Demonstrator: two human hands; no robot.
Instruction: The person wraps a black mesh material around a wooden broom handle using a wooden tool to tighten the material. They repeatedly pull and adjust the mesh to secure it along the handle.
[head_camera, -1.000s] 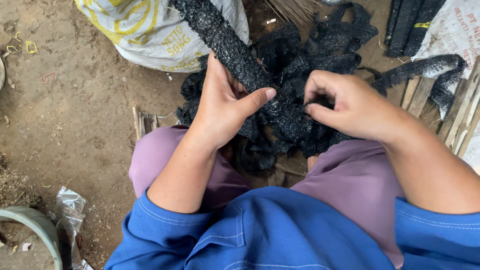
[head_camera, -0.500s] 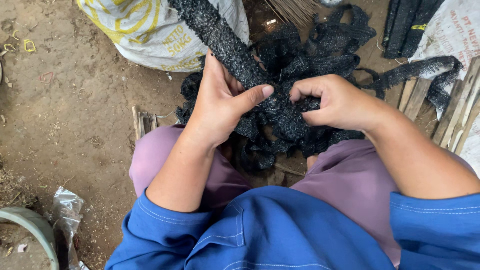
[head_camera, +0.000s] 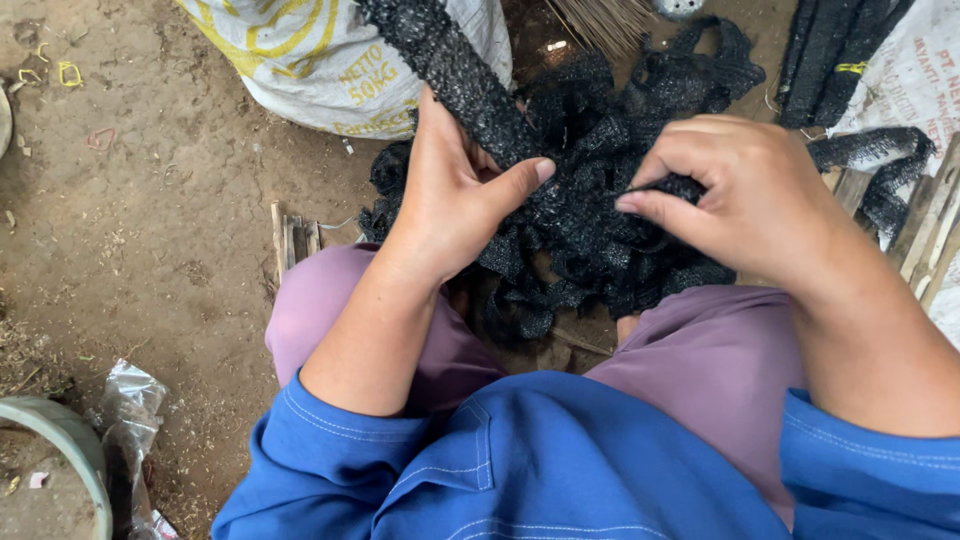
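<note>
Both hands work at the frame's centre: the left hand (head_camera: 450, 205) grips a black mesh roll (head_camera: 455, 75), the right hand (head_camera: 745, 200) pinches tangled black netting (head_camera: 600, 240).

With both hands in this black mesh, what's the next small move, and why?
Probably pull the pinched fold clear with the right hand. The left hand grips the rolled black mesh tube, while the right fingertips pinch a fold of the tangled mesh pile, which looks bunched.

Soft even daylight, sharp focus, faint shadows
</note>
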